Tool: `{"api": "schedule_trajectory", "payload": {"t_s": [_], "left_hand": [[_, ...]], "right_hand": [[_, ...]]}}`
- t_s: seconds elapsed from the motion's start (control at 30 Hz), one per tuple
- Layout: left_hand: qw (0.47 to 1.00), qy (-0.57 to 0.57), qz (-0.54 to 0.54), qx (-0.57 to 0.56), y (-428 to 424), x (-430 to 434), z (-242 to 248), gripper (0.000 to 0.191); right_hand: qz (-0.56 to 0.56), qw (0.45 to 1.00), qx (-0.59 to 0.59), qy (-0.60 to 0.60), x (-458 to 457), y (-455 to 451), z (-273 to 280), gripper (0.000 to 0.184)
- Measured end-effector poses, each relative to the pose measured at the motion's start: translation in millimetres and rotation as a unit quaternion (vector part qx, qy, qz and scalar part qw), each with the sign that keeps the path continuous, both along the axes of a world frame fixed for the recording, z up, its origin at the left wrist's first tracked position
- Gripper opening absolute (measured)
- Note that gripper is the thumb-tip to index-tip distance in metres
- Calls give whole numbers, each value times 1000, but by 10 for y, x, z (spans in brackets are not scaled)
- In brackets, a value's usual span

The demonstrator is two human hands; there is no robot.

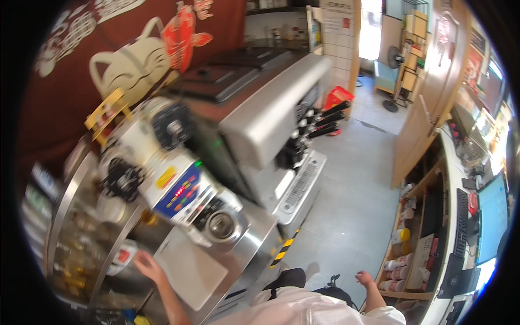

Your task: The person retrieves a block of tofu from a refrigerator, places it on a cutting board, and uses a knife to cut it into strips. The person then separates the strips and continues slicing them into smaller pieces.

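My left hand point(147, 266) reaches over the steel counter, at the edge of a white package with a red mark point(124, 256); blur hides whether the fingers touch it. Right of that hand lies a pale cutting board point(195, 270). Beyond the board stands a white machine with a blue control panel point(177, 194) and lit red digits, a round metal cup point(222, 224) at its front. Low at my right side hangs my right hand point(365, 278), above the floor and near the shelves, its fingers curled; whether they are fully closed is not clear.
A steel dispensing machine with black handles point(331, 120) and a drip tray point(302, 183) stands ahead. Curved glass casing point(77, 227) borders the counter at left. Along the right runs a white desk point(447, 227) with a keyboard point(461, 221) and monitor point(493, 219), above shelves of jars point(400, 266). A wooden door point(422, 101) stands ajar.
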State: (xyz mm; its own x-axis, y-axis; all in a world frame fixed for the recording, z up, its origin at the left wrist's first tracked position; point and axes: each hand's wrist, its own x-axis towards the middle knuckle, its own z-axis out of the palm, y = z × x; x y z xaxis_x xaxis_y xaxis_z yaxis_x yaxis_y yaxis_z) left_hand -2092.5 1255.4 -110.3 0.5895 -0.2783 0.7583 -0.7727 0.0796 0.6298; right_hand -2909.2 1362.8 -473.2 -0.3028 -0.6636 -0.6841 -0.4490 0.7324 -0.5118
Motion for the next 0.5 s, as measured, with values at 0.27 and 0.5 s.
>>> {"api": "schedule_trajectory", "payload": {"t_s": [0.27,0.5], "left_hand": [[739,-293,-484,366,-1313,-3586,-636,16],[653,-295,-630,300,-3464,-5611,-426,26]], "right_hand": [[96,993,-21,61,-733,-1394,302,43],[13,996,-40,84,-2024,-2071,414,40]]}}
